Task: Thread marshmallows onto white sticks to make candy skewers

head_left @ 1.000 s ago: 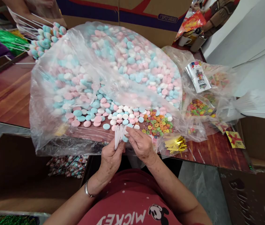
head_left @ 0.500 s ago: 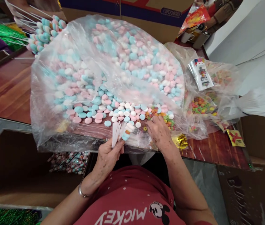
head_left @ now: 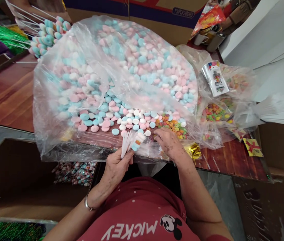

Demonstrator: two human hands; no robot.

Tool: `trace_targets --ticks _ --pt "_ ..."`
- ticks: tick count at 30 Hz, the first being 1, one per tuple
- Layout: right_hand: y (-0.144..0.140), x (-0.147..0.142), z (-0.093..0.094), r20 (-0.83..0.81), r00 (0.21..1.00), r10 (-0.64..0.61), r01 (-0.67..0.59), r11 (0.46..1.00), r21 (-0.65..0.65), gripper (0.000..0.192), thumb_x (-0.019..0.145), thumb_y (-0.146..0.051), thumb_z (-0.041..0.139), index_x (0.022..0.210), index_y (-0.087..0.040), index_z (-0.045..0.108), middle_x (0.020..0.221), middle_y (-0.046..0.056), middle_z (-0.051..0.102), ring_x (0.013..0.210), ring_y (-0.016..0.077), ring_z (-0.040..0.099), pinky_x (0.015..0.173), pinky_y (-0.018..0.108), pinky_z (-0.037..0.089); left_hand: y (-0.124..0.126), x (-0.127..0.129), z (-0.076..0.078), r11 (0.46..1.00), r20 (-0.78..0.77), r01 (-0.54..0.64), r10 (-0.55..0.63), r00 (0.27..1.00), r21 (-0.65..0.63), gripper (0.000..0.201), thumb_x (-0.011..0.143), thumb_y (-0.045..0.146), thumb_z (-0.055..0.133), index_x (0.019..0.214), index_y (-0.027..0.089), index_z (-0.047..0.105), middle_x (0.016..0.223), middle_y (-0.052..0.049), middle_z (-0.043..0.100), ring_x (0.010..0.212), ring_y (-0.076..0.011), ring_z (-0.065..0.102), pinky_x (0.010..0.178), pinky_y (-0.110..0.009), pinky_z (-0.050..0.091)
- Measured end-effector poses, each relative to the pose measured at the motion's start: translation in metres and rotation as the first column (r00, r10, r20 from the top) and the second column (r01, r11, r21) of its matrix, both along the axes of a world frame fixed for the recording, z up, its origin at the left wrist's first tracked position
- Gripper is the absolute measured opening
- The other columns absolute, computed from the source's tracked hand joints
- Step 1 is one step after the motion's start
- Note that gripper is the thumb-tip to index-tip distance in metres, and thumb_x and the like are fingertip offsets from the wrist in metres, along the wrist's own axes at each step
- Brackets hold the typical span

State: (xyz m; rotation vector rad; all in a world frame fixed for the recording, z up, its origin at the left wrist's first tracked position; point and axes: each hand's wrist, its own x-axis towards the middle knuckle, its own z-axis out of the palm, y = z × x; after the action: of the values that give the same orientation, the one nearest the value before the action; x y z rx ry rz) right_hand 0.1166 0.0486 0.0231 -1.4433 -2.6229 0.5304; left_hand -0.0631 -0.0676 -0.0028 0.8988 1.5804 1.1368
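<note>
Fingers of left hand (head_left: 115, 167) clenched round thin white sticks (head_left: 126, 143), one tipped with stacked pastel candies (head_left: 138, 140), right hand (head_left: 169, 143) fingertips among ring candies (head_left: 174, 125), its grasp unclear, plastic blurring the heap.

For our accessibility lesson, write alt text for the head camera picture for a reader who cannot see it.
A person's left hand grips a bunch of white sticks, one threaded with candies, while the right hand reaches into small colourful ring candies beside a big plastic bag of pastel candies on a wooden table.
</note>
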Motion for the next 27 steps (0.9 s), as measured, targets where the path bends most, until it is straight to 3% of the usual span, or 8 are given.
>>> trace_targets --ticks 7,11,13,15,17,19,22,27 --pt "-0.008 -0.006 0.009 0.176 0.984 -0.041 0.031 0.998 0.060 0.014 0.089 -0.013 0.052 0.091 -0.017 0.065 0.094 0.011 0.062 0.090 0.0226 0.056 0.073 0.030 0.042 -0.001 0.000 -0.002 1.000 -0.007 0.012 -0.012 1.000 0.006 0.033 0.079 0.040 0.060 0.056 0.018 0.054 0.043 0.004 0.045 0.037 -0.0074 0.038 0.037 -0.020 0.029" --pt "-0.015 -0.004 0.003 -0.093 0.982 -0.165 0.170 0.984 0.048 0.007 0.084 -0.015 0.055 0.084 -0.019 0.060 0.092 0.008 0.061 0.087 0.0205 0.057 0.073 0.031 0.046 -0.004 -0.002 -0.009 0.999 -0.033 0.046 -0.045 0.998 0.029 0.033 0.083 0.040 0.058 0.058 0.018 0.055 0.045 0.004 0.046 0.038 -0.0080 0.039 0.039 -0.020 0.030" --pt "-0.017 -0.004 -0.004 -0.406 0.875 -0.264 0.240 0.964 -0.110 0.004 0.083 -0.020 0.055 0.081 -0.019 0.058 0.080 0.003 0.060 0.075 0.0167 0.057 0.069 0.029 0.048 -0.005 -0.002 -0.010 0.996 -0.072 0.076 -0.073 0.995 0.042 0.033 0.084 0.039 0.057 0.058 0.018 0.055 0.045 0.005 0.045 0.039 -0.0082 0.038 0.040 -0.020 0.029" --pt "-0.018 -0.006 -0.012 -0.666 0.650 -0.366 0.181 0.926 -0.333 0.010 0.080 -0.027 0.059 0.086 -0.020 0.060 0.075 0.000 0.060 0.065 0.0138 0.058 0.062 0.028 0.051 -0.004 -0.002 -0.008 0.992 -0.118 0.114 -0.107 0.987 0.051 0.034 0.085 0.037 0.056 0.057 0.019 0.055 0.045 0.005 0.044 0.040 -0.0085 0.037 0.040 -0.021 0.028" --pt "-0.020 -0.008 -0.016 -0.764 0.462 -0.450 0.060 0.876 -0.479 0.021 0.077 -0.032 0.066 0.094 -0.020 0.063 0.075 -0.001 0.063 0.063 0.0128 0.059 0.058 0.027 0.053 -0.003 -0.001 -0.005 0.987 -0.160 0.149 -0.138 0.977 0.056 0.034 0.085 0.037 0.055 0.056 0.019 0.054 0.044 0.005 0.042 0.041 -0.0088 0.036 0.040 -0.021 0.027" --pt "-0.021 -0.010 -0.018 -0.777 0.396 -0.490 0.009 0.848 -0.530 0.024 0.075 -0.032 0.069 0.096 -0.020 0.068 0.079 -0.001 0.066 0.065 0.0124 0.061 0.060 0.026 0.054 -0.002 -0.001 -0.002 0.983 -0.196 0.170 -0.153 0.969 0.069 0.034 0.085 0.036 0.054 0.056 0.019 0.054 0.043 0.005 0.041 0.041 -0.0091 0.036 0.041 -0.021 0.028" --pt "-0.024 -0.010 -0.017 -0.781 0.439 -0.444 0.035 0.877 -0.479 0.021 0.076 -0.027 0.070 0.096 -0.021 0.073 0.090 0.002 0.069 0.077 0.0138 0.064 0.068 0.026 0.055 0.000 -0.002 0.000 0.978 -0.236 0.184 -0.157 0.959 0.095 0.032 0.085 0.033 0.054 0.056 0.019 0.054 0.045 0.005 0.042 0.043 -0.0090 0.037 0.043 -0.021 0.029" --pt "-0.028 -0.008 -0.015 -0.796 0.549 -0.255 0.075 0.964 -0.256 0.024 0.085 -0.022 0.059 0.103 -0.024 0.075 0.101 0.003 0.072 0.096 0.0159 0.065 0.086 0.030 0.054 0.000 -0.002 -0.001 0.980 -0.248 0.180 -0.155 0.956 0.081 0.033 0.085 0.034 0.053 0.056 0.019 0.053 0.047 0.005 0.044 0.045 -0.0093 0.037 0.046 -0.021 0.030"
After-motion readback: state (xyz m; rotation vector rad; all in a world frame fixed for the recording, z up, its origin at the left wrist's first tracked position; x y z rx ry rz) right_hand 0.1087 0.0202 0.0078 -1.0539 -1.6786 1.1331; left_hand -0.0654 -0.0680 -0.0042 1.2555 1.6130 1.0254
